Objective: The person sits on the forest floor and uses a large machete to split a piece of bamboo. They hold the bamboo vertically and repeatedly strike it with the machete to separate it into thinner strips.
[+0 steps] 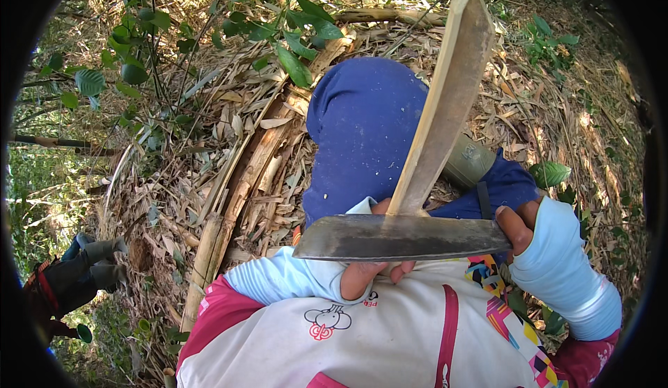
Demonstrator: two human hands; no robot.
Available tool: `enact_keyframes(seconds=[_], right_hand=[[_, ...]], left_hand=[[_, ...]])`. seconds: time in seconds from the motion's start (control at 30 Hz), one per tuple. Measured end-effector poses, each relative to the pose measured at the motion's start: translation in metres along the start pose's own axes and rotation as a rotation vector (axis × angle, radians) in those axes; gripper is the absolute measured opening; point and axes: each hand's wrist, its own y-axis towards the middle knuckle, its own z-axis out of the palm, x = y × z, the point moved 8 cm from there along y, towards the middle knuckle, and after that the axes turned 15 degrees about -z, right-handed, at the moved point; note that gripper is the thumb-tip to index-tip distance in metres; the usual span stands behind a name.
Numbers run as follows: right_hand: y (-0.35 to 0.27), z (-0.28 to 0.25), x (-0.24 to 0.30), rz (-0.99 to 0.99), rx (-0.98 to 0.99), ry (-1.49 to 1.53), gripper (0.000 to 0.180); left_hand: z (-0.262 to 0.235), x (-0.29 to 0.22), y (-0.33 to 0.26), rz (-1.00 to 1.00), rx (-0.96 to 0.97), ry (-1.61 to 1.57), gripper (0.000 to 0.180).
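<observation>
A machete [396, 238] with a dark, broad blade lies crosswise in front of my chest. My right hand [516, 228] is closed at its right end; the handle is mostly hidden by the fingers and sleeve. Behind the blade, my left hand [359, 278] is closed around the lower end of a long, pale-edged piece of wood [445, 103], possibly split bamboo. This piece slants up and to the right, broad near its top and narrow at the blade. The machete's upper edge meets its narrow lower end. Most of my left fingers are hidden by the blade.
My blue-trousered knee [365, 138] is just beyond the hands, with a green boot [470, 162] beside it. Dry leaves and a split log [240, 193] cover the ground at left. Leafy branches [292, 33] hang at the top. Another person's boots [104, 263] show far left.
</observation>
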Motion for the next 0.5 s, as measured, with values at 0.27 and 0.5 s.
enact_keyframes(seconds=[0.27, 0.5], right_hand=[[0.007, 0.001, 0.006, -0.031, 0.032, 0.015, 0.032], [0.021, 0.011, 0.003, -0.019, 0.078, 0.055, 0.035]], left_hand=[[0.004, 0.001, 0.004, 0.017, -0.027, 0.042, 0.072], [0.004, -0.003, 0.004, 0.030, -0.083, 0.107, 0.071]])
